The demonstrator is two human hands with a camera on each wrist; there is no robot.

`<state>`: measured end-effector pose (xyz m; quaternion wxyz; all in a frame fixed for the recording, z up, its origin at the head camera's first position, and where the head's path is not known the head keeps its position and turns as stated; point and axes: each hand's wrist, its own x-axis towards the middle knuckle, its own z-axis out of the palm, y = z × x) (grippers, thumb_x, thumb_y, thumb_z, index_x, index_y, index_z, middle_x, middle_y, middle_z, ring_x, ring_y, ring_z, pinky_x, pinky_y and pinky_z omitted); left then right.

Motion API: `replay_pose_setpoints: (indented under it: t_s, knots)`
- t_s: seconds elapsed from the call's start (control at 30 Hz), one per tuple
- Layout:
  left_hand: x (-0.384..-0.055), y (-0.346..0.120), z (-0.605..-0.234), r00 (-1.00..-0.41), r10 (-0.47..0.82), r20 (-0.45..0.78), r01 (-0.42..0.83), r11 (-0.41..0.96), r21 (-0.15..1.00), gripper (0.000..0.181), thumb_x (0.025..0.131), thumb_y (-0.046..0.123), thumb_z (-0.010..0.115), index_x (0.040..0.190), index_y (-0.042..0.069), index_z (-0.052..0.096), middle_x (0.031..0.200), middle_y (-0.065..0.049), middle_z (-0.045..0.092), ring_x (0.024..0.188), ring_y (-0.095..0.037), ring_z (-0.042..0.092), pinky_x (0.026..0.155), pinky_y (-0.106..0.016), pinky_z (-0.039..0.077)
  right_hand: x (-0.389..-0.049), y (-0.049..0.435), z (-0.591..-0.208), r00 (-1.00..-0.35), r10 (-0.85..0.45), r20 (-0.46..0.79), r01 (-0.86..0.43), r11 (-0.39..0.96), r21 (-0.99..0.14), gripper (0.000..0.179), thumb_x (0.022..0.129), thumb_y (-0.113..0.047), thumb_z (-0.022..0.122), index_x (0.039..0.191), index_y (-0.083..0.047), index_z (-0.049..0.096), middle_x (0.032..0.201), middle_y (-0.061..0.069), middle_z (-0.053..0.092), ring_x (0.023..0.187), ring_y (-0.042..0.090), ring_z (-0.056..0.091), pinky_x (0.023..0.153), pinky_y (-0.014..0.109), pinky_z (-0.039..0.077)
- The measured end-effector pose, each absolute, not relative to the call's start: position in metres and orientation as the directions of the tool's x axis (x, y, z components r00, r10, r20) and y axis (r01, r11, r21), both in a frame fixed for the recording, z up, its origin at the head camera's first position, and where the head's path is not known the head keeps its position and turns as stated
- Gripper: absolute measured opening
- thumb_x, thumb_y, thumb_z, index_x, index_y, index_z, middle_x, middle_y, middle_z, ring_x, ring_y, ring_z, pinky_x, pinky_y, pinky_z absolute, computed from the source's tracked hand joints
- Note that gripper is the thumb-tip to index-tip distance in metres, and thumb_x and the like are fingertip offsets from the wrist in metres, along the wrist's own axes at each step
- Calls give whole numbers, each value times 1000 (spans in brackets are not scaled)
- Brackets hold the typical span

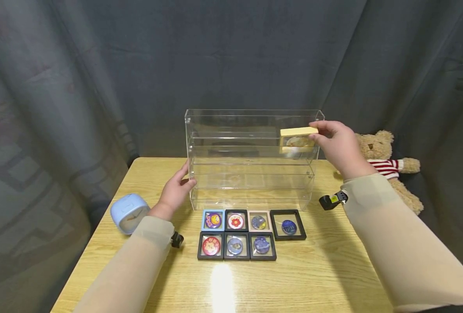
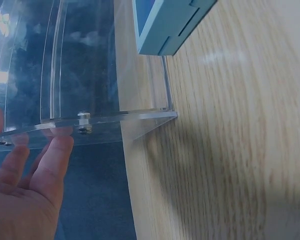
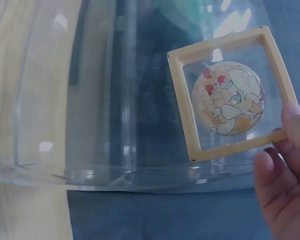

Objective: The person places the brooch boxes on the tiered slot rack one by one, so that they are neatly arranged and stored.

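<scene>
A clear acrylic display shelf (image 1: 251, 175) with several tiers stands on the table. My right hand (image 1: 338, 145) pinches a yellow square frame (image 1: 298, 131) by one side, at the shelf's upper right. In the right wrist view, the frame has a round badge (image 3: 229, 99) with a cartoon figure inside, and thumb and fingers hold it near a corner. My left hand (image 1: 175, 191) grips the shelf's left side panel, its thumb at the front edge. The left wrist view shows fingertips (image 2: 60, 147) against that panel.
Several small framed badges lie in two rows before the shelf, among them a blue frame (image 1: 213, 220) and a larger black frame (image 1: 288, 238). A blue clock (image 1: 128, 211) stands left on the wooden table (image 1: 294, 282). A teddy bear (image 1: 388, 167) sits at the right.
</scene>
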<state>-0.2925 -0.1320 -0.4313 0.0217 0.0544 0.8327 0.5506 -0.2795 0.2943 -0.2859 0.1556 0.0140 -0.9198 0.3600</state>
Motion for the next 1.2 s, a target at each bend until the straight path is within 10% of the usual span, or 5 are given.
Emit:
replay_pose_setpoints:
  t_s: [0.63,1.0,1.2]
  knots:
    - [-294,-131,-430,-994,104,24,65,408,911,68,101,27,59,154,47,22,160,-4,29,130,-30,48,106,-49,42,-282,301,-307,-924,-46,381,-199,906,-374,35,101,-17,61,135,-10,64,130,14,58,100,32,59,73,48,49]
    - [-295,-130,-430,-994,109,26,67,398,915,67,101,28,59,153,49,22,160,-5,29,131,-30,48,107,-49,41,-249,298,-309,-878,-12,479,-242,874,-421,38,98,-19,65,135,-11,62,138,13,51,100,30,59,78,51,52]
    - [-294,-127,-430,-994,110,24,66,395,916,67,101,29,60,152,52,23,160,-2,29,131,-29,48,107,-49,41,-216,300,-335,-945,-18,326,-167,885,-435,43,98,-35,64,130,-7,60,129,18,53,100,34,58,70,51,50]
